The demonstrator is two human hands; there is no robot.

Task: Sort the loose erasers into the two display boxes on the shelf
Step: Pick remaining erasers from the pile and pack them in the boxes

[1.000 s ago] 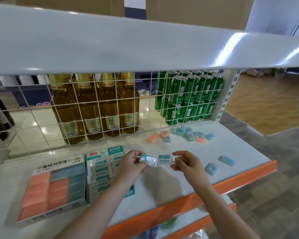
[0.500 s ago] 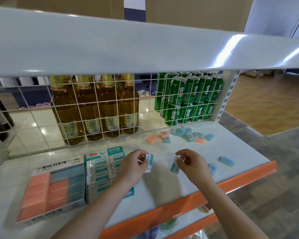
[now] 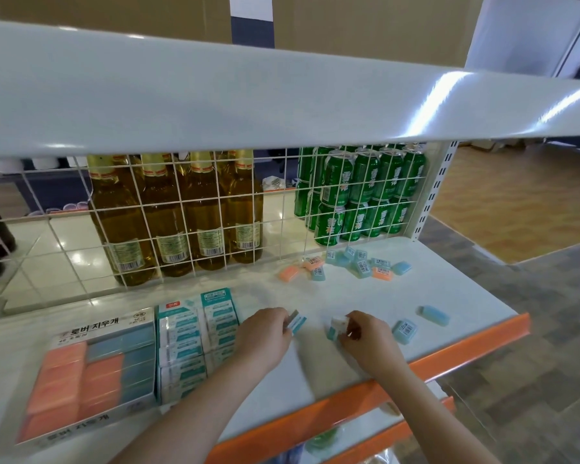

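Note:
My left hand (image 3: 265, 336) pinches a white-and-teal sleeved eraser (image 3: 297, 322) just right of the teal display box (image 3: 195, 343). My right hand (image 3: 365, 336) holds a second sleeved eraser (image 3: 336, 326) low over the white shelf (image 3: 315, 296). At the far left stands the grey display box (image 3: 91, 373) with orange and blue erasers in rows. Two loose blue erasers lie to the right of my right hand, one with a barcode (image 3: 404, 330) and one plain (image 3: 433, 315). A pile of loose erasers (image 3: 349, 264), blue and orange, lies at the back right by the wire grid.
A white wire grid (image 3: 181, 222) closes the back of the shelf, with yellow bottles (image 3: 168, 212) and green cans (image 3: 359, 195) behind it. An upper shelf (image 3: 282, 102) overhangs. The front edge has an orange strip (image 3: 382, 386); a lower shelf shows below.
Both hands have drawn apart and dropped lower toward the shelf, each turning its sleeved eraser from flat to nearly on edge. The left hand has moved closer to the teal box.

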